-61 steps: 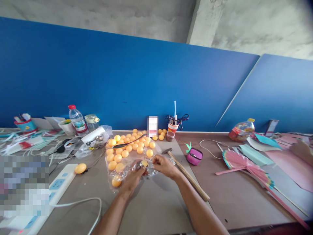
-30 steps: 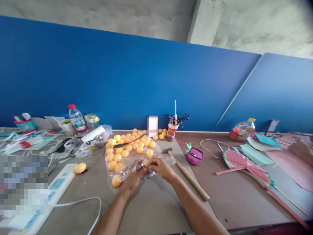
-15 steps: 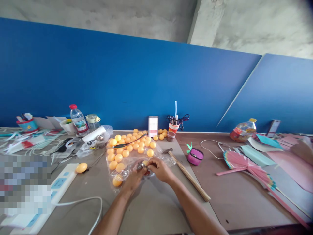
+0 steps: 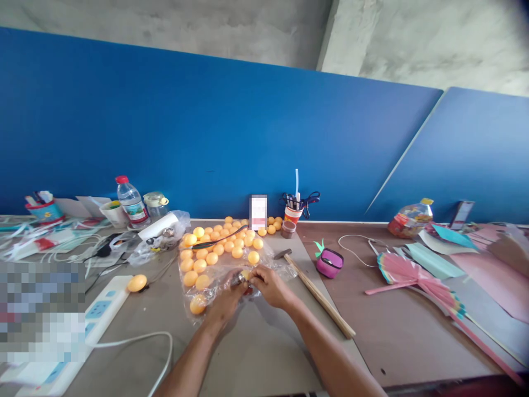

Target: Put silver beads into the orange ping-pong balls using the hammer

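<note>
Close together over the near edge of a clear plastic bag (image 4: 219,275), both my hands work on one small shiny metallic piece (image 4: 239,278). My left hand (image 4: 227,296) is closed around its left side. With bent, pinching fingers, my right hand (image 4: 268,285) meets it from the right; whatever those fingertips grip is too small to make out. Many orange balls (image 4: 220,250) lie on and under the bag just beyond the hands. A dark strap-like strip (image 4: 219,239) rests across the balls. To the right lies a hammer (image 4: 318,295) with a wooden handle.
A power strip (image 4: 99,311) with one orange ball (image 4: 137,283) lies left. Behind stand a water bottle (image 4: 132,204), a glass jug (image 4: 156,207), a phone (image 4: 259,212) and a pen cup (image 4: 292,214). Rightward are a purple case (image 4: 329,263) and a pink fan (image 4: 405,273).
Both hands stay almost in place, with only slight finger movement at the metallic piece. The whole view has shifted very slightly.
</note>
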Demonstrator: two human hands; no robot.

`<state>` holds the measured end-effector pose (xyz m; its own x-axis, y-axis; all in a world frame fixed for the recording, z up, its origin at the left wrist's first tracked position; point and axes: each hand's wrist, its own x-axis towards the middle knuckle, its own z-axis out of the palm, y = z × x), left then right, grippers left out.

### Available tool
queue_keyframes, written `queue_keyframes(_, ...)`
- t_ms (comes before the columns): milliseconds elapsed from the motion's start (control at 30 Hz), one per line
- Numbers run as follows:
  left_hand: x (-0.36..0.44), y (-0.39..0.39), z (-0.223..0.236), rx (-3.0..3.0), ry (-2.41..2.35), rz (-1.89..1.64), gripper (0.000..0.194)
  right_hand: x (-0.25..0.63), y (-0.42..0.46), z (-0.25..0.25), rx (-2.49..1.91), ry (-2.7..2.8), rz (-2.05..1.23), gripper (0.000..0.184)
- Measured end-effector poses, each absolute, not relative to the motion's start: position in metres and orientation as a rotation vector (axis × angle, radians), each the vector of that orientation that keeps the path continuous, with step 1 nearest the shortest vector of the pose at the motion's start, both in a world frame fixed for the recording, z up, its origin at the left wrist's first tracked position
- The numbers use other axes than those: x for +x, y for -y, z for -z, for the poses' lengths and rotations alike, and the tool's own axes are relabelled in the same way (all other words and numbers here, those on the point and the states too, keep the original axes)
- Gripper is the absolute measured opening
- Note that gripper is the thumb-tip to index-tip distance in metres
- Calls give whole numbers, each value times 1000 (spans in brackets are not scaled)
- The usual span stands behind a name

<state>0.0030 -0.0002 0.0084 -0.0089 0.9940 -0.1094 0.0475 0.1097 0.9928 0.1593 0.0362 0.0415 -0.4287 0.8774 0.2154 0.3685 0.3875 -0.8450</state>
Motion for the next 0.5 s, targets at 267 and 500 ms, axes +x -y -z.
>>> queue_keyframes(267, 5, 0, -14, 1199, -1248, -1134, 41, 153, -37, -33, -1172, 1867, -1023, 12)
queue_keyframes(500, 9, 5, -24, 1193, -1274, -1143, 45, 147, -38, -22, -1237, 1787, -1077, 12)
